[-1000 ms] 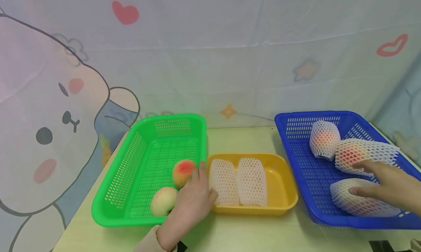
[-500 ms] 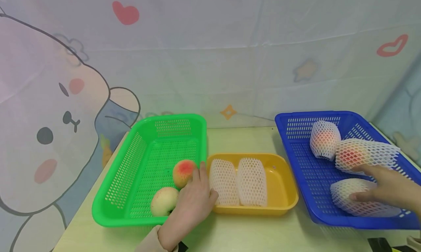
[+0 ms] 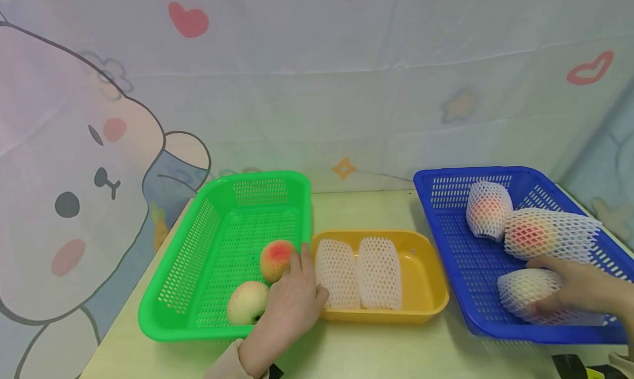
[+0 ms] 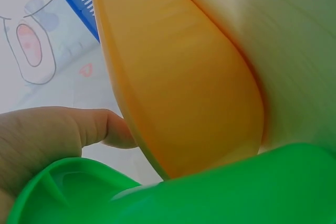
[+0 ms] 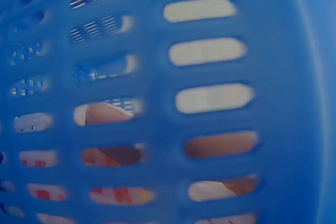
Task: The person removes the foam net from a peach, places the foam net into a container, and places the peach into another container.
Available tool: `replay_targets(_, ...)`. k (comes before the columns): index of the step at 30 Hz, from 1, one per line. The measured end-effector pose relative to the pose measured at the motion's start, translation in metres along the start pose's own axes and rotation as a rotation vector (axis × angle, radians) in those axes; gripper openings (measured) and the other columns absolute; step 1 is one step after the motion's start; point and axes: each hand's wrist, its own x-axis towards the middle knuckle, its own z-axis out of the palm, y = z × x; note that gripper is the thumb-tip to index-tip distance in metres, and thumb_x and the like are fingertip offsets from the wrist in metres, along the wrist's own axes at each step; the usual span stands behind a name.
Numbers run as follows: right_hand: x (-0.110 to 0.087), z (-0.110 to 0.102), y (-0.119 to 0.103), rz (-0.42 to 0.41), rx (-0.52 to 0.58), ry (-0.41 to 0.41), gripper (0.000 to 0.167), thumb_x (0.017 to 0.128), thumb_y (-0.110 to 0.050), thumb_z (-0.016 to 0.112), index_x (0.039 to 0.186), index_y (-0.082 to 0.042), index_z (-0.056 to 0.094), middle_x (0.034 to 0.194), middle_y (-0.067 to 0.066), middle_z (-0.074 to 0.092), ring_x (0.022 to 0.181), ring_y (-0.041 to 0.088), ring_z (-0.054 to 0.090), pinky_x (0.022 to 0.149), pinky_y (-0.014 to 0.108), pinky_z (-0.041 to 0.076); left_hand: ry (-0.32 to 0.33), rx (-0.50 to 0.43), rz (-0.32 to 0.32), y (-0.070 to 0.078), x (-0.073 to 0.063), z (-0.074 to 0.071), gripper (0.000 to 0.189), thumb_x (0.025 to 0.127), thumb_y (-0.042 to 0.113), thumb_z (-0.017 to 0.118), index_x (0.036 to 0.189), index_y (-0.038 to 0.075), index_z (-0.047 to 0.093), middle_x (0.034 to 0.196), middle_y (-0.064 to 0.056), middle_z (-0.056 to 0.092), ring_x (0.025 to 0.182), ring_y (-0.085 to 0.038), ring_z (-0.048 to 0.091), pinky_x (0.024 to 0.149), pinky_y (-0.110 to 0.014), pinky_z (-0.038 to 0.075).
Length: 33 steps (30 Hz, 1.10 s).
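In the head view my left hand point(image 3: 292, 302) lies across the right rim of the green basket point(image 3: 218, 334). Its fingers reach beside a red-topped peach point(image 3: 275, 262); a pale peach point(image 3: 246, 302) is nearer the front. The left thumb point(image 4: 86, 129) extends by the rim of the yellow tray point(image 4: 178, 72). Inside the blue basket point(image 3: 460, 291), my right hand point(image 3: 577, 285) grips the front peach in its white foam net point(image 3: 525, 288), thumb on the near side, fingers on the far side. The basket's slotted wall point(image 5: 152, 98) mostly screens this hand in the right wrist view.
Two flat foam nets point(image 3: 378, 273) lie side by side in the yellow tray, between the two baskets. Two more netted peaches point(image 3: 487, 209) sit farther back in the blue basket. A printed cloth point(image 3: 366, 93) hangs behind the table point(image 3: 361, 211).
My right hand has lowered from hovering over the front netted peach to gripping it. The left hand and the peaches beside it have stayed in place.
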Motion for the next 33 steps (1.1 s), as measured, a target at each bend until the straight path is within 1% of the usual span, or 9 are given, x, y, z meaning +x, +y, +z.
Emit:
replay_targets(5, 0.001, 0.002, 0.001, -0.017, 0.009, -0.009, 0.084, 0.068, -0.045, 0.082, 0.125, 0.006, 0.048, 0.106, 0.034, 0.058, 0.086, 0.038, 0.058, 0.067, 0.050, 0.049, -0.008, 0.002, -0.008, 0.000, 0.000, 0.000, 0.071, 0.078, 0.013, 0.059, 0.139, -0.012, 0.035, 0.117, -0.026, 0.055, 0.052, -0.012, 0.036, 0.035, -0.016, 0.025)
replay_targets(10, 0.001, 0.003, -0.002, -0.033, 0.041, -0.020, 0.085, 0.069, -0.043, 0.081, 0.127, 0.008, 0.046, 0.105, 0.029, 0.060, 0.086, 0.033, 0.058, 0.066, 0.046, 0.050, 0.004, 0.009, -0.003, 0.000, 0.000, 0.001, 0.070, 0.077, 0.012, 0.059, 0.138, -0.012, 0.035, 0.116, -0.026, 0.055, 0.053, -0.012, 0.036, 0.035, -0.016, 0.025)
replay_targets(11, 0.001, 0.002, -0.003, -0.031, 0.045, -0.023, 0.086, 0.070, -0.043, 0.081, 0.127, 0.009, 0.046, 0.105, 0.029, 0.060, 0.086, 0.033, 0.057, 0.067, 0.046, 0.050, 0.006, 0.011, -0.003, 0.000, 0.000, 0.001, 0.070, 0.077, 0.012, 0.059, 0.138, -0.012, 0.036, 0.116, -0.026, 0.055, 0.053, -0.012, 0.036, 0.035, -0.017, 0.025)
replay_targets(14, 0.001, 0.003, -0.006, -0.059, 0.030, 0.005, 0.085, 0.071, -0.042, 0.080, 0.127, 0.012, 0.045, 0.107, 0.031, 0.060, 0.087, 0.035, 0.058, 0.068, 0.049, 0.050, 0.013, 0.018, -0.003, 0.001, 0.000, 0.001, 0.071, 0.076, 0.012, 0.059, 0.138, -0.012, 0.036, 0.115, -0.026, 0.056, 0.053, -0.013, 0.037, 0.035, -0.017, 0.025)
replay_targets(18, 0.000, 0.003, -0.010, -0.119, 0.018, 0.056, 0.079, 0.071, -0.037, 0.081, 0.124, 0.012, 0.048, 0.105, 0.029, 0.061, 0.088, 0.035, 0.060, 0.069, 0.050, 0.050, 0.017, 0.024, -0.004, 0.001, 0.000, 0.001, 0.071, 0.075, 0.013, 0.059, 0.138, -0.012, 0.036, 0.115, -0.025, 0.056, 0.054, -0.013, 0.037, 0.036, -0.017, 0.025)
replay_targets(22, 0.002, 0.006, -0.012, -0.135, 0.024, 0.067, 0.076, 0.070, -0.035, 0.081, 0.123, 0.009, 0.049, 0.104, 0.026, 0.063, 0.087, 0.033, 0.060, 0.067, 0.047, 0.050, 0.023, 0.029, 0.003, 0.001, -0.001, 0.001, 0.072, 0.075, 0.013, 0.060, 0.138, -0.012, 0.035, 0.116, -0.025, 0.056, 0.054, -0.012, 0.037, 0.035, -0.017, 0.025)
replay_targets(24, 0.003, 0.008, -0.011, -0.144, 0.016, 0.077, 0.074, 0.069, -0.034, 0.081, 0.122, 0.007, 0.050, 0.102, 0.023, 0.064, 0.085, 0.031, 0.060, 0.065, 0.043, 0.049, 0.029, 0.032, 0.009, 0.001, -0.002, 0.001, 0.072, 0.075, 0.012, 0.060, 0.138, -0.012, 0.035, 0.118, -0.026, 0.056, 0.054, -0.012, 0.037, 0.035, -0.017, 0.025)
replay_targets(27, 0.005, 0.010, -0.011, -0.155, 0.010, 0.087, 0.072, 0.069, -0.033, 0.081, 0.121, 0.006, 0.050, 0.101, 0.021, 0.065, 0.084, 0.030, 0.061, 0.065, 0.041, 0.048, 0.039, 0.040, 0.016, 0.002, -0.002, 0.001, 0.072, 0.075, 0.012, 0.060, 0.138, -0.012, 0.035, 0.122, -0.028, 0.055, 0.054, -0.012, 0.037, 0.035, -0.017, 0.025)
replay_targets(33, 0.007, 0.009, -0.012, -0.152, 0.017, 0.071, 0.073, 0.069, -0.034, 0.080, 0.121, 0.007, 0.049, 0.102, 0.024, 0.064, 0.086, 0.032, 0.061, 0.066, 0.045, 0.051, 0.041, 0.049, 0.018, 0.001, -0.003, 0.002, 0.072, 0.075, 0.012, 0.060, 0.138, -0.012, 0.036, 0.124, -0.028, 0.055, 0.054, -0.012, 0.038, 0.035, -0.017, 0.024)
